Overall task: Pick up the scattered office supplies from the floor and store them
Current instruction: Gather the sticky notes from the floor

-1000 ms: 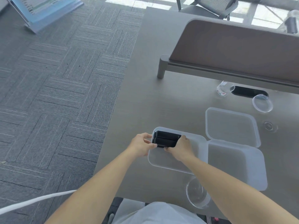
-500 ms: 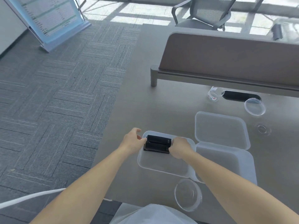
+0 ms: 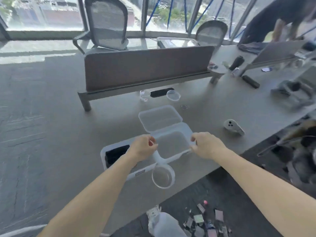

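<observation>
**Inspector A:** Both your arms reach forward over the bench [image 3: 213, 108], forearms bare and converging on the clear box [image 3: 171, 146]. Your left hand [image 3: 143, 148] sits at the box's left rim, back of the hand up, its fingers [image 3: 151, 142] curled in with thumb and forefinger pinching the rim.

**Inspector B:** Agreed. Your right hand [image 3: 207, 145] mirrors it at the right rim. The knuckles face up, the fingers are curled, and the thumb and forefinger close on the near right corner. Neither hand holds anything else.

**Inspector A:** The box lies on the bench between your hands. Its hinged lid [image 3: 159, 118] is thrown back flat on the far side. The box looks empty, though its walls are cloudy.

**Inspector B:** Your left forearm crosses the right end of a second tray [image 3: 102, 154], which touches the box on the left. A black item [image 3: 116, 153] lies in that tray's left end. Blur prevents telling what it is.

**Inspector A:** A round clear cup [image 3: 163, 177] stands just beside both containers, at the bench's near edge.

**Inspector B:** The loose supplies [image 3: 203, 219] lie on the floor [image 3: 230, 194] below the bench edge, under your right forearm and well apart from both hands. They are small flat pieces, too blurred to name one by one.
</observation>
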